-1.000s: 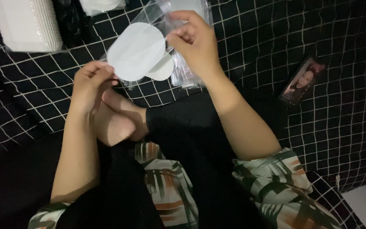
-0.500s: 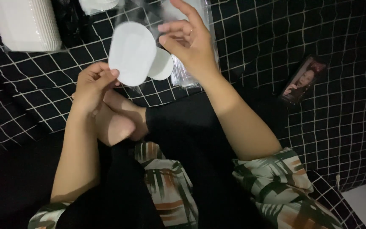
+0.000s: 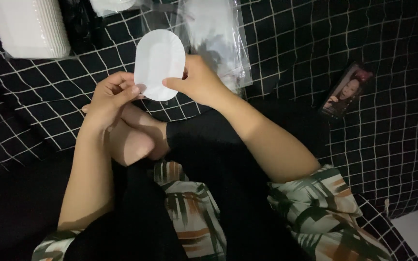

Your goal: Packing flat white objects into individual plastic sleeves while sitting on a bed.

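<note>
Both hands are pinching a flat white oval pad (image 3: pixel 159 64) upright: left hand (image 3: pixel 107 96) gripping its lower-left edge, right hand (image 3: pixel 197 82) its right edge. They are lifting it clear of the clear plastic bags (image 3: pixel 218 38) lying farther away on the black grid-patterned cloth (image 3: pixel 388 121), so each edge is staying reachable.

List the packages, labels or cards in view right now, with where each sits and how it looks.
White oval pad: held up between left hand and right hand, plain.
Clear plastic bags: top centre on the black grid cloth, glossy.
White ribbed stack: top left, blocky.
Photo card: right, small, dark rectangle.
</note>
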